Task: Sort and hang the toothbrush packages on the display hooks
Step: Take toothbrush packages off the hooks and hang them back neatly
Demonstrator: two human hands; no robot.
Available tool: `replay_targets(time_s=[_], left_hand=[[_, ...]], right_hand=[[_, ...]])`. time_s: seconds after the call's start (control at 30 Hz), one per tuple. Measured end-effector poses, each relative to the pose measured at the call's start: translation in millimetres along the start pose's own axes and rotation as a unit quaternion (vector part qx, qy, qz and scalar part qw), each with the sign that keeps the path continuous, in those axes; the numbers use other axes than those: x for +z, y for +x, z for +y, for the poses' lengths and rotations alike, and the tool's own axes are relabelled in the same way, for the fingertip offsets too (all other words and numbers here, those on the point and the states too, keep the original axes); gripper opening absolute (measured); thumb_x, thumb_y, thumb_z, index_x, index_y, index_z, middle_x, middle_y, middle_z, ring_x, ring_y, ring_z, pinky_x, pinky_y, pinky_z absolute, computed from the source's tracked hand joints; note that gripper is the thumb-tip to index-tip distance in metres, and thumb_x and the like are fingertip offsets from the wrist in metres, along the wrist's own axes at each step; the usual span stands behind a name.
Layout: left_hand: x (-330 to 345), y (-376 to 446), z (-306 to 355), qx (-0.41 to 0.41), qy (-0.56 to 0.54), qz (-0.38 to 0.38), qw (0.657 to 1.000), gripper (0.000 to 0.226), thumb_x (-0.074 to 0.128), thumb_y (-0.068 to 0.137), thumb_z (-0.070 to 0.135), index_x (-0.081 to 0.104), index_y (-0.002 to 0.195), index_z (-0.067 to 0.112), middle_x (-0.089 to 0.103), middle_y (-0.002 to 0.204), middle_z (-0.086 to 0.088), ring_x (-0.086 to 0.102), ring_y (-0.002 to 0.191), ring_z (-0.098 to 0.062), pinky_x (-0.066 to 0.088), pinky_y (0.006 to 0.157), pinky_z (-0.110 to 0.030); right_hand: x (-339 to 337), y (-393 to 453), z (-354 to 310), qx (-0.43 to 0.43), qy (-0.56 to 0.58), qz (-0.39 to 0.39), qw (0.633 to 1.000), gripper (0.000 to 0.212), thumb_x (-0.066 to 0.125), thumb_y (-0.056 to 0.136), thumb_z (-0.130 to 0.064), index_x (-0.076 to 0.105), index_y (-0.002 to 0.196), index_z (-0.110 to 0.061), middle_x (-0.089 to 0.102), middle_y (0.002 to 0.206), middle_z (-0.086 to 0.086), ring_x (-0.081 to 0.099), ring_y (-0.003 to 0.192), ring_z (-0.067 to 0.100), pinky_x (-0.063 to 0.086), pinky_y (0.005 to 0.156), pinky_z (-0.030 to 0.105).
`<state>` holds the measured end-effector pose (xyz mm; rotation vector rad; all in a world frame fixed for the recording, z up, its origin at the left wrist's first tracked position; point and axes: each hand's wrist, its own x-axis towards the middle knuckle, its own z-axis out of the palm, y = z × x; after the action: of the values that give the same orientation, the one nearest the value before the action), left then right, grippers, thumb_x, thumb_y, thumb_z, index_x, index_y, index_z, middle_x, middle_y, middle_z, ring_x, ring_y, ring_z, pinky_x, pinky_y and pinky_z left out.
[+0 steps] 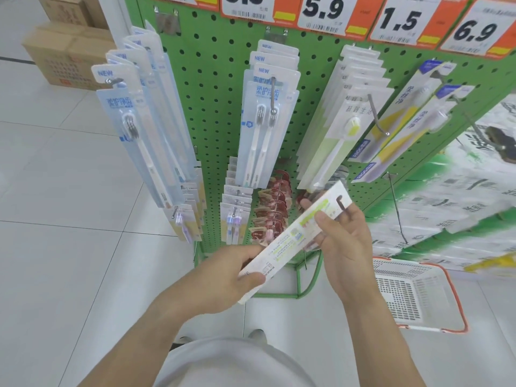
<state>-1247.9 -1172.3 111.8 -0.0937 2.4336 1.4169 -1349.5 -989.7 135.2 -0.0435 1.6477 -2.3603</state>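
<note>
- Head view, task item: I see one toothbrush package (293,241), a long, narrow white card held between both hands in front of the lower part of the green pegboard (223,113). It lies on a diagonal, with its lower end towards the left hand and its upper end towards the right. The side facing me carries small printed text, lime-green bands and a dark hang slot near the upper end.
- Head view, left hand (223,277): I see it grip the lower end of the package, with the thumb on the printed face and the other fingers curled beneath.
- Head view, right hand (343,241): I see it hold the upper half, with the thumb pressed on the face and the fingers wrapped behind the card; fingertips show past its far edge.
- Head view, display: rows of hooks carry hanging stock. I note blue "NEW" packages (134,113) at the left, a matching blue stack (265,113) in the centre, pale green-and-white packages (343,121) to the right of these, and yellow-and-blue packages (405,127) further right. Smaller packs (234,213) and red items (273,208) hang lower down.
- Head view, upper edge: price tags (324,12) read 5.9, 1.5 and 6.9.
- Head view, floor: a white basket with orange rim (455,283) stands just right of the right forearm. Cardboard boxes (67,51) stand at far left.
</note>
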Motion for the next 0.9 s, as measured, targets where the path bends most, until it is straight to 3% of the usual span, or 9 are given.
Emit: replay_targets(time_s=[0.1,0.2,0.27,0.37,0.43,0.53,0.73,0.8,0.9], left_hand=[[13,5,7,0.001,0.13,0.041,0.991,0.041,0.055,0.102,0.021,0.052,0.138,0.042,0.067,0.102,0.002,0.06,0.086,-0.021,0.052,0.081,-0.039],[17,8,10,0.019,0.209,0.043,0.977,0.055,0.052,0.104,0.019,0.036,0.151,0.042,0.064,0.12,0.003,0.058,0.101,-0.019,0.048,0.087,-0.037],[16,7,11,0.037,0.214,0.036,0.975,0.055,0.055,0.102,0.028,0.034,0.15,0.044,0.061,0.127,0.009,0.057,0.11,-0.016,0.048,0.092,-0.037],[17,5,13,0.038,0.136,0.001,0.99,0.062,0.068,0.088,0.054,0.04,0.144,0.049,0.057,0.129,0.024,0.054,0.112,0.0,0.047,0.1,-0.033],[20,6,16,0.022,0.033,-0.014,0.999,0.072,0.077,0.077,0.06,0.042,0.14,0.053,0.057,0.126,0.027,0.055,0.111,0.006,0.047,0.101,-0.029],[26,13,19,0.016,-0.077,0.002,0.997,0.077,0.082,0.07,0.058,0.043,0.137,0.057,0.06,0.118,0.025,0.063,0.101,-0.003,0.054,0.094,-0.032],[31,22,30,0.059,-0.139,0.029,0.988,0.029,0.08,0.085,0.031,0.067,0.109,0.042,0.071,0.093,0.004,0.061,0.075,-0.009,0.053,0.079,-0.04],[30,23,35,0.066,-0.149,0.041,0.986,0.024,0.08,0.086,0.026,0.069,0.103,0.039,0.073,0.09,0.002,0.063,0.076,-0.01,0.052,0.08,-0.038],[31,26,46,0.087,-0.129,0.069,0.985,0.022,0.08,0.086,0.026,0.07,0.103,0.036,0.072,0.087,0.005,0.064,0.078,-0.01,0.054,0.081,-0.033]], right_hand=[[0,-4,-3,0.015,-0.005,0.035,0.999,0.107,0.09,0.072,-0.035,0.024,0.154,-0.016,0.053,0.142,0.002,0.07,0.112,0.017,0.043,0.106,0.064],[-3,-4,0,0.019,-0.015,0.08,0.997,0.081,0.075,0.088,-0.017,0.027,0.153,-0.017,0.057,0.123,-0.009,0.069,0.089,0.009,0.051,0.099,0.063],[-6,-3,-2,0.026,0.018,0.088,0.996,0.057,0.068,0.093,-0.003,0.04,0.141,-0.015,0.06,0.114,-0.008,0.064,0.089,0.011,0.054,0.095,0.061],[-9,-4,-8,0.041,0.037,0.093,0.994,0.024,0.06,0.096,-0.001,0.058,0.118,-0.011,0.061,0.13,-0.006,0.066,0.111,0.015,0.049,0.101,0.065],[-9,-5,-15,0.038,0.057,0.073,0.995,0.021,0.056,0.097,-0.002,0.063,0.116,-0.009,0.067,0.125,-0.004,0.063,0.118,0.018,0.046,0.104,0.064],[-7,-7,-25,0.033,0.075,0.026,0.996,0.029,0.047,0.101,-0.002,0.061,0.126,-0.003,0.073,0.122,0.002,0.064,0.123,0.024,0.054,0.101,0.048],[-11,-8,-34,-0.025,0.006,-0.007,1.0,0.028,0.062,0.093,-0.029,0.074,0.113,-0.014,0.076,0.105,0.012,0.064,0.089,0.027,0.05,0.08,0.044],[-13,-8,-39,-0.05,-0.009,-0.012,0.999,0.032,0.073,0.086,-0.041,0.077,0.109,-0.019,0.076,0.096,0.006,0.057,0.085,0.029,0.043,0.077,0.046],[-15,-7,-50,-0.089,0.01,-0.02,0.996,0.047,0.082,0.075,-0.051,0.077,0.109,-0.019,0.076,0.1,0.006,0.065,0.089,0.026,0.05,0.08,0.043]])
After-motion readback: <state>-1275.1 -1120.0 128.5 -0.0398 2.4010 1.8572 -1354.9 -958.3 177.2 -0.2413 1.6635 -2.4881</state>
